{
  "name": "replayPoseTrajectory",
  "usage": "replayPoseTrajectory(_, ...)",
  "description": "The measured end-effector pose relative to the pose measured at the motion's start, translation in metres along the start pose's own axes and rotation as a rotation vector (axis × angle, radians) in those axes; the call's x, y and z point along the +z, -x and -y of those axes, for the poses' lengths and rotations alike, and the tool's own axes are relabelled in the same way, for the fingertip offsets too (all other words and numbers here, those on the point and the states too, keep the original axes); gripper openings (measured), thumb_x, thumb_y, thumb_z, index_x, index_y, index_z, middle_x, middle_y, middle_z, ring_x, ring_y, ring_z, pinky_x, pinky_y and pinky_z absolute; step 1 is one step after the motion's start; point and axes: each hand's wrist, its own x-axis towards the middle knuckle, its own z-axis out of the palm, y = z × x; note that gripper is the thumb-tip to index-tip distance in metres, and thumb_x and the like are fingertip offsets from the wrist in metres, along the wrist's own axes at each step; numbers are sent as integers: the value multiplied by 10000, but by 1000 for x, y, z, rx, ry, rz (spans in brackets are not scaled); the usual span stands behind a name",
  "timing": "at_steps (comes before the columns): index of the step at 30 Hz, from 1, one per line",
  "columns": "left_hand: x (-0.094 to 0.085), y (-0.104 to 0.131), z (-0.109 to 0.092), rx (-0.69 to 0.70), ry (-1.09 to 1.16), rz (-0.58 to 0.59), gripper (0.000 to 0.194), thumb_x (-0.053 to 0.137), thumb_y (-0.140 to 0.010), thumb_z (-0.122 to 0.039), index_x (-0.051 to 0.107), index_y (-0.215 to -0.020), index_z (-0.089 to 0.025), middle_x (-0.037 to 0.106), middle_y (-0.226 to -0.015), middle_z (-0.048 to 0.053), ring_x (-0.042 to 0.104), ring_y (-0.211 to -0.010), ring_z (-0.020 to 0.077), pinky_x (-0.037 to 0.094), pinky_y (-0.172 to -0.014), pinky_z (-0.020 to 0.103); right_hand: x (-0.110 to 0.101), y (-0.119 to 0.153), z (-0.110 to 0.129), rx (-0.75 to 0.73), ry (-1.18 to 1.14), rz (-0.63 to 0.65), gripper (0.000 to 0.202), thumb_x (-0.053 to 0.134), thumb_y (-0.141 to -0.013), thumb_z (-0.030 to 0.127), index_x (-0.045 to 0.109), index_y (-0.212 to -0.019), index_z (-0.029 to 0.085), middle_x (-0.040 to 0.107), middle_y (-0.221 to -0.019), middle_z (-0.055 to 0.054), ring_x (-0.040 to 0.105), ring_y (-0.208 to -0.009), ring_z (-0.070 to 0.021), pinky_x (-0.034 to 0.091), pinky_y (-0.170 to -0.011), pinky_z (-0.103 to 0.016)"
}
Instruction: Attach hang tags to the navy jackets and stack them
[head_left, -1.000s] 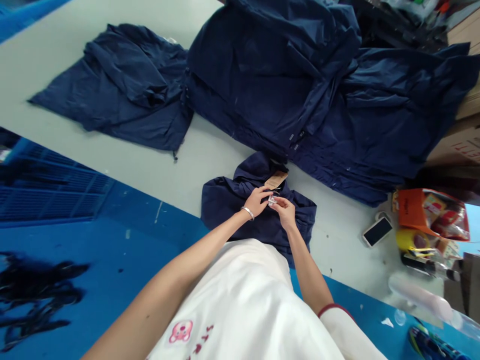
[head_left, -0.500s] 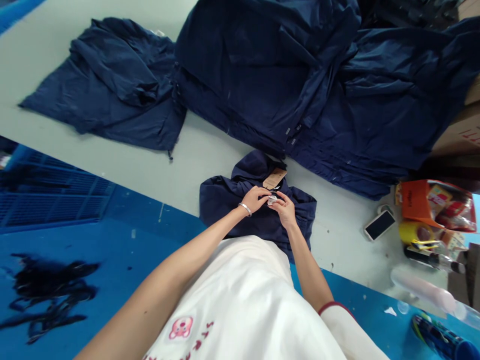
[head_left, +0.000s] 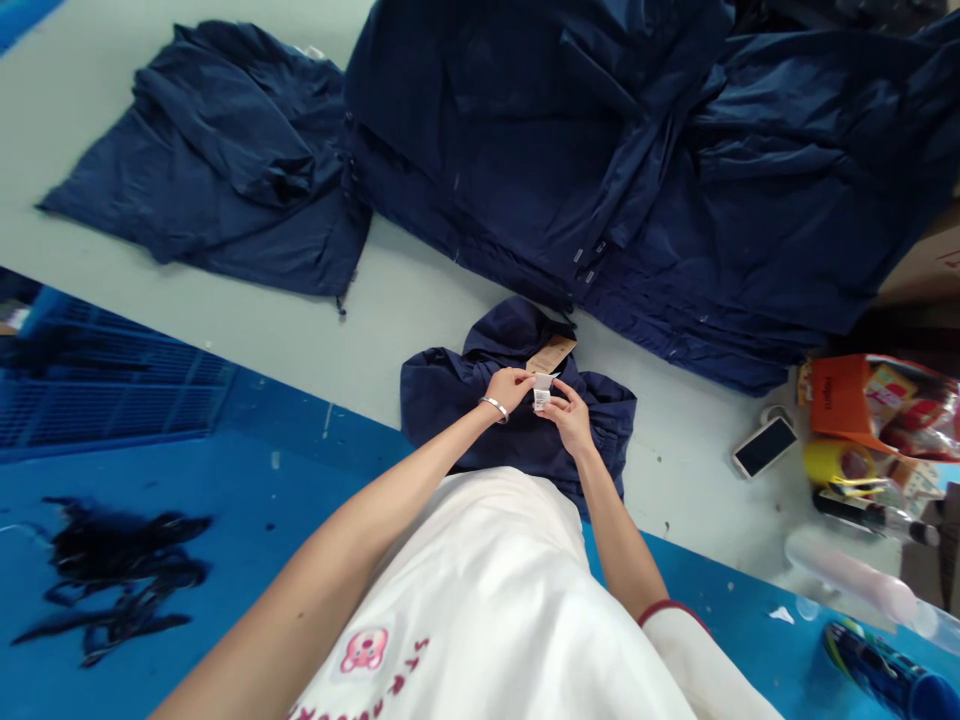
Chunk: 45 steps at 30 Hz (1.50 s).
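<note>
A folded navy jacket (head_left: 442, 395) lies at the near edge of the table, against my body. Over it, both hands pinch a small white label (head_left: 541, 392) with printed text. My left hand (head_left: 510, 392), with a silver bracelet at the wrist, has the label's left side between thumb and finger. At the right side of the label, my right hand (head_left: 571, 418) grips it the same way. A brown paper hang tag (head_left: 553, 354) rests on the jacket just beyond my fingers.
Navy jackets are piled (head_left: 510, 150) at the back, and another jacket (head_left: 225, 160) is spread at the left. On the right are a phone (head_left: 764, 446), an orange box (head_left: 847, 395) and bottles (head_left: 862, 512). A blue crate (head_left: 127, 385) stands below left.
The white label, crumpled between my fingers before, is now opened out flatter, showing more of its face. Both hands stay nearly in place.
</note>
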Motion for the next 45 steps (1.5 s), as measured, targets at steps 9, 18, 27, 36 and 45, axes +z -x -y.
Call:
replayPoseTrajectory(9, 3, -2, 5, -54, 107, 7, 213, 586, -782, -260, 747, -852, -140, 738, -838, 47, 653, -766, 172, 491, -759, 271, -2, -1, -3, 8, 4, 5, 731, 847, -533, 273, 550, -1194, 178, 736, -795, -25, 713, -741, -211, 597, -771, -399)
replayPoseTrajectory(18, -1, 2, 6, -49, 95, 60, 234, 579, -765, -274, 752, -837, -134, 736, -775, 28, 635, -708, 168, 489, -700, 263, -3, -3, -6, 28, 28, -1, 671, 837, -547, 268, 577, -1157, 167, 743, -795, -32, 716, -728, -206, 601, -764, -390)
replayPoseTrajectory(27, -3, 9, 10, -36, 152, 127, 229, 558, -769, -211, 749, -871, -137, 744, -849, 39, 659, -772, 182, 498, -749, 275, -1, -3, -9, 50, 12, -11, 607, 838, -546, 244, 602, -1097, 152, 742, -771, -40, 719, -713, -213, 608, -752, -384)
replayPoseTrajectory(36, -4, 9, 12, -18, 189, 172, 221, 570, -757, -178, 745, -888, -143, 743, -863, 33, 662, -784, 179, 503, -753, 274, 0, -4, -9, 53, -9, -19, 555, 822, -569, 236, 606, -1071, 143, 734, -733, -39, 719, -690, -220, 611, -741, -392)
replayPoseTrajectory(45, -1, 9, 19, -1, 216, 189, 246, 618, -746, -267, 747, -904, -131, 737, -820, 31, 634, -724, 163, 476, -676, 242, 0, -4, -9, 60, -11, -27, 557, 829, -561, 234, 604, -1060, 132, 735, -726, -45, 718, -678, -214, 615, -710, -360)
